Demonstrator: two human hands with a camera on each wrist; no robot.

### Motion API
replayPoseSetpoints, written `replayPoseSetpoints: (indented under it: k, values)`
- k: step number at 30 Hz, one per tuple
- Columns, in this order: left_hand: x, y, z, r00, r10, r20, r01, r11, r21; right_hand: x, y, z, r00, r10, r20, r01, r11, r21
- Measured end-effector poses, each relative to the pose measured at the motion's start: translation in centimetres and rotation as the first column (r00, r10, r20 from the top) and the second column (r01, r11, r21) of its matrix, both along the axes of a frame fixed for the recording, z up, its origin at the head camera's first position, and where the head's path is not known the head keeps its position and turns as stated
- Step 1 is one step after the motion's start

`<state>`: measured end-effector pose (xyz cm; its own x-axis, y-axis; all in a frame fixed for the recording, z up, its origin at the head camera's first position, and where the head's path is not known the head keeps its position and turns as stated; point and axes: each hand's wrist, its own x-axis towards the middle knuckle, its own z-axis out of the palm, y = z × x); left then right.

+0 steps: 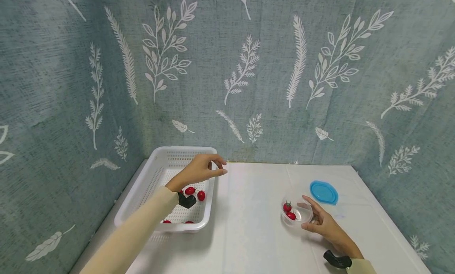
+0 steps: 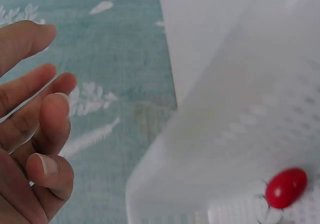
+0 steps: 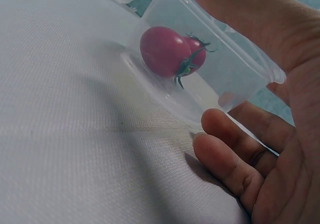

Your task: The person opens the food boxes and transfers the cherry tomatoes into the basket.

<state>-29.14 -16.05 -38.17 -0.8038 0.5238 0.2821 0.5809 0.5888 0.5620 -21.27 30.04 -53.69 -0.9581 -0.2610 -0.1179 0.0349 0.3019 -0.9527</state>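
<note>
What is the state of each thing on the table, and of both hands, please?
White basket: uncovered, upright.
Basket tomatoes: loose inside, some partly hidden.
Clear tub: uncovered, partly filled.
Tub tomatoes: two, whole, green tops attached.
Blue lid: off the tub, lying on the table.
Left hand: raised by the basket, holding nothing visible.
Right hand: holding the tub.

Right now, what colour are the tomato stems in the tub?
The stems are green, clearest in the right wrist view.

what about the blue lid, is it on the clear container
No, the blue lid lies on the white table, apart from the clear container.
</note>
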Motion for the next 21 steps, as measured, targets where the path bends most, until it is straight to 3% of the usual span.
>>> replayPoseSetpoints:
  k: [15, 21]
  values:
    - [-0.5, 5.6, -0.1, 0.987, -0.152, 0.048, 0.153, 0.988, -0.017, 0.0, -0.1, -0.2, 1.000, -0.028, 0.013, 0.028, 0.999, 0.030]
    - [-0.9, 8.2, -0.6, 0.981, -0.191, 0.043, 0.192, 0.981, -0.019, 0.2, 0.0, 0.0, 0.999, -0.011, -0.039, 0.012, 0.999, 0.044]
